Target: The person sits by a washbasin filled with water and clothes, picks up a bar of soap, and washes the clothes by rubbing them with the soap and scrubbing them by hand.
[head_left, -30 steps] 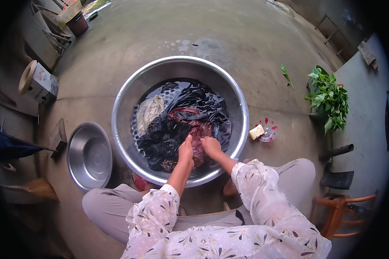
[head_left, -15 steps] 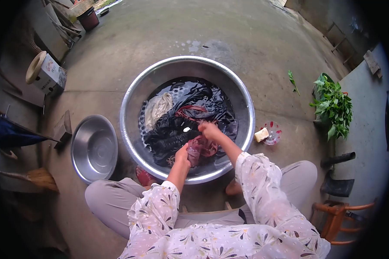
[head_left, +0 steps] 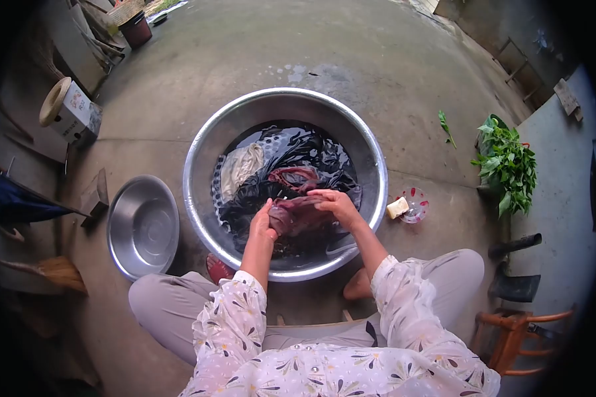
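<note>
A large metal basin (head_left: 206,140) holds dark water and wet clothes. Over its near half, a reddish-brown cloth (head_left: 298,215) stretches between my two hands. My left hand (head_left: 263,222) grips the cloth's left end, thumb up. At the right end, my right hand (head_left: 336,206) holds the cloth with its fingers bent over the top edge. Beneath and beyond lie black cloth (head_left: 245,196), a cream cloth (head_left: 240,171) at the left and another reddish piece (head_left: 293,177).
A smaller metal basin (head_left: 143,228) stands at the left. Right of the large basin are a soap bar (head_left: 397,208) and a clear dish (head_left: 416,205). Leafy greens (head_left: 508,165), a wooden chair (head_left: 510,337), a broom (head_left: 59,273) and a box (head_left: 76,114) stand farther out.
My hands have moved apart, spreading the reddish-brown cloth that was bunched between them. The small white spot seen on the black cloth half a second ago no longer shows.
</note>
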`<state>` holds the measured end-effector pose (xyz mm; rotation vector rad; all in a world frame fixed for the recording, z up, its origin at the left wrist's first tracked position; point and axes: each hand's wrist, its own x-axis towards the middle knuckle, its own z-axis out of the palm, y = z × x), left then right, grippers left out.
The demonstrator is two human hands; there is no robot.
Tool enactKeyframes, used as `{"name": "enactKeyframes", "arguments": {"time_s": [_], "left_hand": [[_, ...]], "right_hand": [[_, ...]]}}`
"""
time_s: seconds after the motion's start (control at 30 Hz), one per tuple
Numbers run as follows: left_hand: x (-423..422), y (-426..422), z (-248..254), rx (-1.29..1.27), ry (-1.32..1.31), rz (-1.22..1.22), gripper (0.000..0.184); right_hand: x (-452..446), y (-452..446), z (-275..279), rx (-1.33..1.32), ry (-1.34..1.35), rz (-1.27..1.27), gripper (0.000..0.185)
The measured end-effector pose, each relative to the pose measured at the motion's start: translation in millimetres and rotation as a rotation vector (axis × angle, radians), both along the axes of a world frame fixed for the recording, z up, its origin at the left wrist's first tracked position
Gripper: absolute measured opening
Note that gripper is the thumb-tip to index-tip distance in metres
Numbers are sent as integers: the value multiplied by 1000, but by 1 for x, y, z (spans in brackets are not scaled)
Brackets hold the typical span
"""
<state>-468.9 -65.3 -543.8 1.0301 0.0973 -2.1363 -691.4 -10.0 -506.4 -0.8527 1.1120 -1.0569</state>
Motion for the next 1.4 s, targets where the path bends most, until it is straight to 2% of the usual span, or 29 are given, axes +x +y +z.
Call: {"name": "enactKeyframes", "arguments": {"time_s": [0.07,0.17,0.2,0.23,0.27,0.3,0.37,0.4,0.43,0.5,0.53,0.57,0.6,0.7,0.73,0.77,0.83,0.9,0.93,0.97,1.0,1.03,1.1,1.17,1.2,1.23,1.3,1.33,1.4], "left_hand": [[-5,-1,-19,21,120,19,31],[-3,-2,-26,15,187,-1,33],[-1,-1,-26,7,190,-18,34],[-2,-1,-27,47,159,16,32],[-4,-1,-31,87,129,48,30],[-1,6,-23,68,121,15,29],[8,23,7,-41,127,-113,28],[-1,13,-72,-70,207,2,28],[-16,29,-47,-112,-2,-21,28],[-47,63,12,-140,-443,-122,28],[-55,71,11,-141,-501,-204,27],[-63,80,9,-142,-557,-287,27],[-73,86,-15,-288,-618,-181,26],[-61,80,-7,-185,-557,-91,24],[-57,77,-2,-160,-544,-74,23],[-55,77,6,-142,-548,-72,23],[-52,78,21,-116,-563,-95,21],[-58,78,35,-116,-519,-160,20],[-60,78,38,-114,-479,-192,20],[-61,74,36,-105,-358,-247,24],[-63,69,33,-94,-241,-307,30],[-64,66,32,-79,-122,-363,38],[-60,50,45,-18,40,-289,36],[-38,32,44,-91,87,-280,46],[-33,27,46,-101,134,-221,47],[-29,23,54,-112,181,-165,47],[-19,11,19,-148,161,-64,42],[-19,12,20,-157,174,-38,42],[-23,16,29,-158,182,-31,40]], "right_hand": [[23,0,35,11,-141,-71,18],[49,2,19,77,-344,-434,8],[57,6,1,89,-132,-485,11],[67,11,-7,22,372,-382,13],[91,20,24,-148,679,-353,13],[117,25,44,-326,573,-367,18],[141,42,71,-500,902,-135,17],[142,42,60,-531,999,-157,15],[142,41,43,-559,1094,-177,15],[106,20,16,-405,1371,-106,16],[84,15,-10,-335,1361,-148,17],[71,16,-30,-330,1516,-200,20],[72,20,-28,-347,1482,-203,18],[108,31,10,-427,1306,-142,15],[127,38,30,-701,1077,-299,15],[144,49,48,-586,1070,-210,18],[146,43,25,-544,1049,-238,17],[110,27,8,-422,1274,-234,16],[89,21,8,-423,1231,-314,14],[67,13,-27,-306,1204,-451,32],[53,11,-16,-194,1129,-530,39],[35,9,-28,-188,1132,-476,36],[15,6,-24,-119,1251,-381,36],[4,8,-23,-232,1387,-587,33],[-6,6,-21,-158,1425,-535,45],[-7,2,-16,146,1056,-379,52],[-4,3,8,676,266,-63,66],[10,15,30,680,55,47,79],[41,22,7,592,-301,-60,58]]}}
